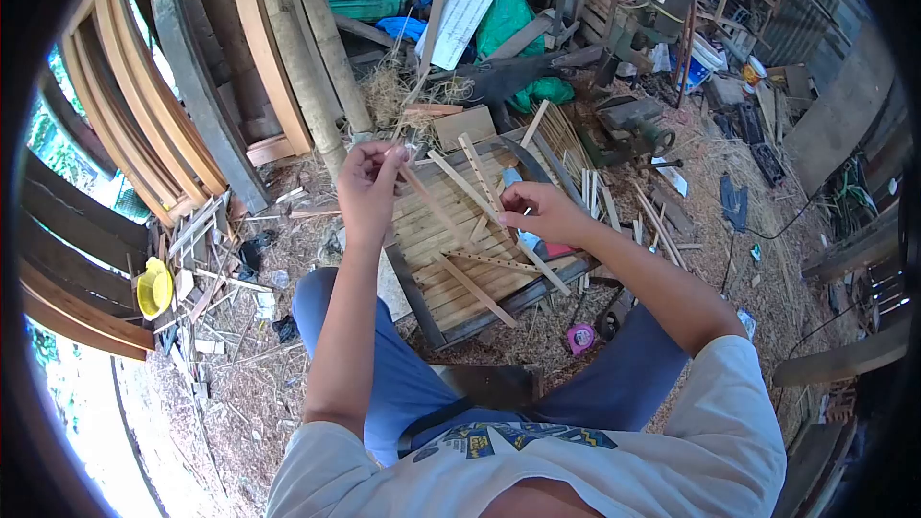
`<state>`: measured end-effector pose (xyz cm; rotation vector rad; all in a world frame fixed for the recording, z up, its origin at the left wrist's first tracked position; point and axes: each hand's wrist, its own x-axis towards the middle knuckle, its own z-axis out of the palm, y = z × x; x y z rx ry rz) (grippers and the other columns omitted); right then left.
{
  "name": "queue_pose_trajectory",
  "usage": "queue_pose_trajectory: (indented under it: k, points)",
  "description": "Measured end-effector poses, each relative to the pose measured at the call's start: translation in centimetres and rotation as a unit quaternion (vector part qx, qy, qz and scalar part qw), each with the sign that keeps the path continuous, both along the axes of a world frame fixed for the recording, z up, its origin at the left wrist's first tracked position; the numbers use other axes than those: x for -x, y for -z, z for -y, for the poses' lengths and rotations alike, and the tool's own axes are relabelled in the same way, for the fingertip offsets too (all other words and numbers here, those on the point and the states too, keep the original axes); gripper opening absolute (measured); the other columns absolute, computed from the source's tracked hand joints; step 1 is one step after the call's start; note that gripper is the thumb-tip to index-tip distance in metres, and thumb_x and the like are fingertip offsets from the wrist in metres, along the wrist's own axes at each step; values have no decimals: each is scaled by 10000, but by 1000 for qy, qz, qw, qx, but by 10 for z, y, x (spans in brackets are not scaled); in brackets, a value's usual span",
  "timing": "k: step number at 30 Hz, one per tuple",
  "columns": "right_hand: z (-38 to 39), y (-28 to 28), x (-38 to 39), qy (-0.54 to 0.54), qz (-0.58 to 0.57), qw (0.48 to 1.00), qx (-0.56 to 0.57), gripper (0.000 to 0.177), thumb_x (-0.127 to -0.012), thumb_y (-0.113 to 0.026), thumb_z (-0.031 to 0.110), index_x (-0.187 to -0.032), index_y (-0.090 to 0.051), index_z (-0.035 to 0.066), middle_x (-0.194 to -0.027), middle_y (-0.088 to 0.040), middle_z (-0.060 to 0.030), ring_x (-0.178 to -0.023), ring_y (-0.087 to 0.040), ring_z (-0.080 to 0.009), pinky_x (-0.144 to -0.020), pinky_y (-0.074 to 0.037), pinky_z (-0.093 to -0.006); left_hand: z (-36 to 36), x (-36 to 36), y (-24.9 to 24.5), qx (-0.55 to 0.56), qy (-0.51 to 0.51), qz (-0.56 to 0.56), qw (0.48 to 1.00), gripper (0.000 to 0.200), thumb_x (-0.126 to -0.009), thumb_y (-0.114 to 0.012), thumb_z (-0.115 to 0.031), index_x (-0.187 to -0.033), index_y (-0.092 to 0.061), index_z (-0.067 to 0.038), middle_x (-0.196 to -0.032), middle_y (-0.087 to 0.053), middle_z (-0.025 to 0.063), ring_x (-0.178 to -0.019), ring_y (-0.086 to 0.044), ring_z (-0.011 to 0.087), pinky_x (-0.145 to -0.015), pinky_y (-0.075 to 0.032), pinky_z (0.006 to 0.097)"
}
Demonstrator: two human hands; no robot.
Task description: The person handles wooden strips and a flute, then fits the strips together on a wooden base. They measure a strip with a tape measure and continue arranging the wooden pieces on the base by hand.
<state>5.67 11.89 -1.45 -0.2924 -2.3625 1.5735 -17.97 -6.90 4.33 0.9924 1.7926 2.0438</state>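
My left hand [367, 187] is raised over the left side of a slatted wooden panel, its thumb and fingers pinched on the upper end of a thin wooden strip [434, 206]. That strip slants down to the right. My right hand [549, 215] is closed at the fingertips on a pale wooden strip [462, 184], which runs diagonally past the hand. Close to those fingertips is a strip with a row of holes [478, 168]. The dark-edged panel [414, 297] rests in front of my knees. Another holed strip [494, 261] and a plain strip [477, 290] lie across it.
A pink tape measure [580, 338] lies by my right knee. Loose sticks [657, 221] and shavings cover the ground. A yellow bowl [153, 289] is at the left, near curved wooden pieces [144, 86]. A machine with a vise-like part [638, 129] stands at the back right.
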Motion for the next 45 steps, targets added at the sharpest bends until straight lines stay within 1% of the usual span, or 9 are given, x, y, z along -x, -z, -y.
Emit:
queue_pose_trajectory:
  k: [2,7,11,18,22,28,36,39,45]
  points:
    - [-3,3,0,-7,-8,999,39,198,-951,-787,145,-1031,-671,7,-911,-711,-38,-841,-659,-111,-788,-540,-301,11,0,3,-11,-38,-34,999,125,-1020,-714,-118,-1080,-659,-23,-932,-726,30,-780,-629,51,-626,-486,216]
    - [-7,10,2,13,39,996,84,212,-931,-809,132,-987,-648,5,-861,-689,-27,-780,-619,-77,-736,-531,-274,37,-1,15,-7,-88,-122,989,157,-977,-763,-82,-1077,-670,-3,-882,-717,36,-780,-649,81,-711,-526,243]
    - [-16,22,5,20,44,997,-62,237,-910,-810,185,-1005,-697,-2,-826,-698,-50,-766,-651,-108,-724,-540,-297,52,-4,30,22,-112,-176,978,168,-949,-793,-79,-1057,-689,-3,-866,-728,55,-761,-669,95,-717,-539,255]
    - [-17,36,16,20,87,989,-121,228,-898,-792,187,-1051,-732,28,-878,-742,-86,-795,-698,-175,-740,-551,-324,82,-12,40,87,-156,-280,943,172,-924,-807,-63,-1044,-704,4,-880,-749,87,-778,-710,147,-746,-566,289]
    - [-21,36,28,39,62,991,-115,228,-905,-785,197,-1044,-720,28,-854,-728,-75,-788,-690,-159,-749,-547,-321,82,-6,34,37,-179,-274,944,162,-925,-799,-48,-1050,-709,3,-904,-758,92,-806,-713,156,-771,-574,299]
    - [-12,41,38,54,-8,998,2,172,-979,-725,102,-1107,-667,5,-922,-707,-49,-842,-678,-107,-775,-546,-285,60,17,32,19,-196,-262,945,172,-929,-783,-27,-1085,-717,4,-941,-760,96,-831,-725,164,-778,-578,303]
    - [4,39,42,63,-22,997,-44,168,-981,-730,94,-1106,-669,0,-975,-717,-53,-885,-692,-116,-808,-557,-293,50,16,36,57,-97,-228,967,324,-954,-739,19,-1272,-689,-22,-1037,-715,47,-933,-696,113,-869,-573,287]
    - [-4,39,42,59,-19,998,-28,180,-973,-735,91,-1115,-676,-4,-995,-731,-65,-898,-697,-123,-813,-558,-293,54,14,34,83,-88,-217,969,368,-944,-706,59,-1298,-674,-36,-1024,-721,84,-897,-734,158,-845,-586,301]
    - [-20,50,47,91,-48,994,-28,206,-968,-740,92,-1139,-680,-6,-1006,-739,-75,-925,-701,-132,-841,-563,-293,52,24,39,71,-60,-149,984,361,-982,-676,57,-1331,-657,-33,-1075,-705,66,-971,-696,112,-871,-576,287]
